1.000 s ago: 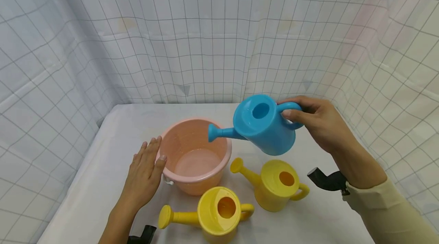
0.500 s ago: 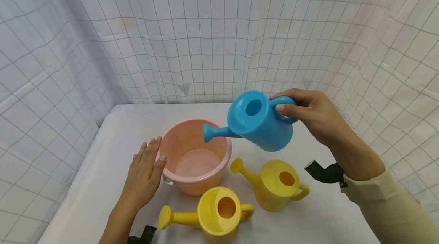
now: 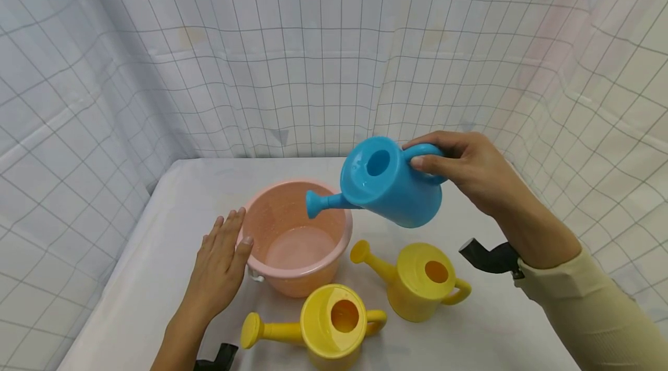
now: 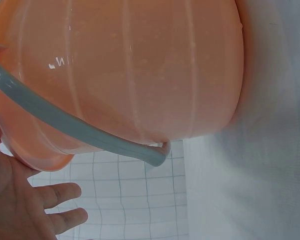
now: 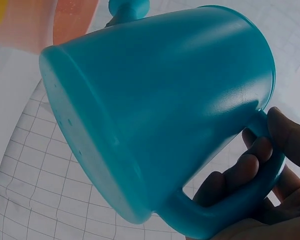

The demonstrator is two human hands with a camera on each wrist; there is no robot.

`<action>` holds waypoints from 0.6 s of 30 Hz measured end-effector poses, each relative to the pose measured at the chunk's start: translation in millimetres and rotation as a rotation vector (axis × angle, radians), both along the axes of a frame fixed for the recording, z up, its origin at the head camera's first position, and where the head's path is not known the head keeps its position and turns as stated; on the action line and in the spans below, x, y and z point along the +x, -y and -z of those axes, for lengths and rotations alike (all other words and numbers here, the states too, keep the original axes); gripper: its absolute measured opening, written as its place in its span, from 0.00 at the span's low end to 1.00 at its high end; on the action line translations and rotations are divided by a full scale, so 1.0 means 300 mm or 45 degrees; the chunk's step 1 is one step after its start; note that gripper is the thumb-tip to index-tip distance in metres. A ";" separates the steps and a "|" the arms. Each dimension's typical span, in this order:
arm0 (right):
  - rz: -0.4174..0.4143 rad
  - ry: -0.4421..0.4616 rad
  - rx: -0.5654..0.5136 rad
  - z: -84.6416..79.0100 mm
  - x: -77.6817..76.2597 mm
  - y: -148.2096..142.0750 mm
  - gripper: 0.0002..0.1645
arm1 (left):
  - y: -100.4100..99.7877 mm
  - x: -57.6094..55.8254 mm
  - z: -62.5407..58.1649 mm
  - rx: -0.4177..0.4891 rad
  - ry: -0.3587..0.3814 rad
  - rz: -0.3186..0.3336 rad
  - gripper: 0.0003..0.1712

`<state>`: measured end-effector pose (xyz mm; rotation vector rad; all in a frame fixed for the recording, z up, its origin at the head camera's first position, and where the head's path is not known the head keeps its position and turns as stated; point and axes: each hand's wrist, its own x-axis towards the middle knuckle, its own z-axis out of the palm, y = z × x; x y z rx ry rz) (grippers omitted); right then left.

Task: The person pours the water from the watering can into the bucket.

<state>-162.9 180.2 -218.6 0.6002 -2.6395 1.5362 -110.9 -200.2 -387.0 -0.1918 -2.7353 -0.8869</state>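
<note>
Though the blue watering can (image 3: pixel 394 191) is lifted at two o'clock from the pink bucket (image 3: pixel 284 286), its spout (image 3: pixel 329 202) above it, no stream shows; pouring seemingly remains. The right hand (image 3: pixel 472 171) grips the handle (image 5: pixel 214 217); the left hand (image 3: pixel 221 264), straight-fingered, touches the rim (image 3: pixel 300 272) at nine o'clock.

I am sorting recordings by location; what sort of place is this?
Probably an improvised recording booth: checked curtains line three sides of a white-covered table, and a black device shows beside each wrist.
</note>
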 end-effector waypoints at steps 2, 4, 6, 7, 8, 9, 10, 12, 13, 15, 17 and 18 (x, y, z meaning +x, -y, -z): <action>0.000 0.009 0.006 -0.004 0.000 0.003 0.21 | 0.000 0.001 0.000 -0.001 0.000 -0.001 0.32; 0.003 0.014 0.012 -0.008 0.000 0.005 0.21 | 0.000 0.001 0.000 0.000 -0.001 -0.001 0.32; 0.000 0.013 0.018 -0.012 -0.002 0.009 0.21 | -0.001 0.001 0.000 0.000 -0.003 0.000 0.32; 0.001 0.012 0.024 -0.013 -0.002 0.010 0.21 | -0.001 0.001 -0.001 0.000 -0.005 0.000 0.32; 0.001 0.010 0.030 -0.015 -0.003 0.011 0.21 | -0.001 0.001 -0.001 0.001 -0.007 0.000 0.32; 0.001 0.010 0.035 -0.016 -0.004 0.013 0.21 | -0.001 0.001 -0.001 0.001 -0.009 0.000 0.32; 0.002 0.010 0.039 -0.017 -0.005 0.014 0.20 | -0.001 0.001 -0.001 0.000 -0.010 -0.001 0.32; -0.001 0.011 0.043 -0.020 -0.007 0.016 0.20 | -0.002 0.001 -0.002 -0.003 -0.014 -0.004 0.32; -0.004 0.013 0.045 -0.022 -0.007 0.017 0.20 | -0.002 0.001 -0.002 -0.007 -0.016 -0.006 0.32; -0.014 0.017 0.041 -0.024 -0.009 0.018 0.20 | -0.003 0.001 -0.002 -0.012 -0.018 -0.010 0.32; -0.030 0.012 0.044 -0.027 -0.011 0.020 0.20 | -0.003 0.001 -0.002 -0.013 -0.018 -0.012 0.32; -0.032 0.011 0.048 -0.029 -0.011 0.021 0.20 | -0.004 0.001 -0.002 -0.014 -0.017 -0.013 0.32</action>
